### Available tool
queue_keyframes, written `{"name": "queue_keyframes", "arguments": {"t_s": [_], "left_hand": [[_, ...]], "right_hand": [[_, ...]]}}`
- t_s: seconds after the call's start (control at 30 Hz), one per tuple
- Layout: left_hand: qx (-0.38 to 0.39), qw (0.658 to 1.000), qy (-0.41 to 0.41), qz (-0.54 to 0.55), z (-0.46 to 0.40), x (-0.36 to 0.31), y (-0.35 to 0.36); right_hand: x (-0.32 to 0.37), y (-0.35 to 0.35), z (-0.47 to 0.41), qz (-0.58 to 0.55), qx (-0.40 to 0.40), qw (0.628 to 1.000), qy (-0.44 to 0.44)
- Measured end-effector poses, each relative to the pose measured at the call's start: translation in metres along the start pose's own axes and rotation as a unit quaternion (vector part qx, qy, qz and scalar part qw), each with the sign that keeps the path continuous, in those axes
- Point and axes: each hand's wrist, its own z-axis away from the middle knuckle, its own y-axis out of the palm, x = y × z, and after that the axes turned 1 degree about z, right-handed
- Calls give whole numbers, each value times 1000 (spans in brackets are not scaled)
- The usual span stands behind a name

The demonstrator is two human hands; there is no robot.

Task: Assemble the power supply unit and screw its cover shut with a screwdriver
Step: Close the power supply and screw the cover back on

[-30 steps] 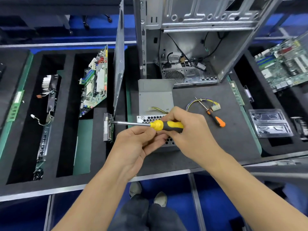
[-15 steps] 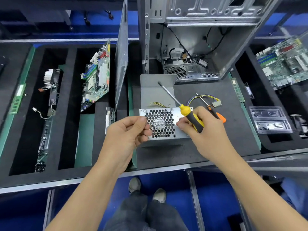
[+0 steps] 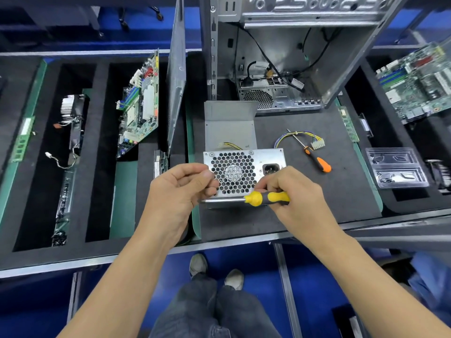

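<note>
The silver power supply unit (image 3: 244, 158) lies on the black foam mat (image 3: 305, 191), its honeycomb fan grille facing me and its grey cover (image 3: 229, 128) on top. My right hand (image 3: 297, 201) grips the yellow-and-black screwdriver (image 3: 267, 198) just in front of the unit's lower edge. The shaft lies level and points left. My left hand (image 3: 180, 191) has its fingers curled at the shaft's tip, with thumb and forefinger pinched together; anything small between them is hidden.
An orange-handled screwdriver (image 3: 319, 163) and a wire bundle with a white plug (image 3: 317, 143) lie right of the unit. The open computer case (image 3: 292, 57) stands behind it. A side panel (image 3: 175, 89) and motherboard (image 3: 141, 103) stand at left, a clear plastic tray (image 3: 395, 169) at right.
Half a second ago the screwdriver pointed up and away with my hands apart. It has swung down level, and its tip has come to my left hand in front of the unit.
</note>
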Motion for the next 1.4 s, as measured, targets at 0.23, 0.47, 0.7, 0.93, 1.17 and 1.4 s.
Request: {"name": "queue_keyframes", "arguments": {"t_s": [0.23,0.47,0.7,0.93,1.17,1.4], "left_hand": [[-18,999,-9,41,-1,3,-6],[-28,999,-18,32,1,5,-19],[-35,999,-22,27,3,5,-18],[-39,998,-32,35,4,4,-18],[-55,988,-79,125,3,-3,-13],[10,999,-40,15,9,-13,8]], "right_hand": [[-6,8,3,-13,-8,998,-56],[-11,9,8,38,-26,994,-97],[-10,16,10,104,-78,985,-113],[-5,15,11,-16,-80,993,-80],[-6,4,18,-80,-102,984,120],[-6,-25,4,-213,-148,947,188]]}}
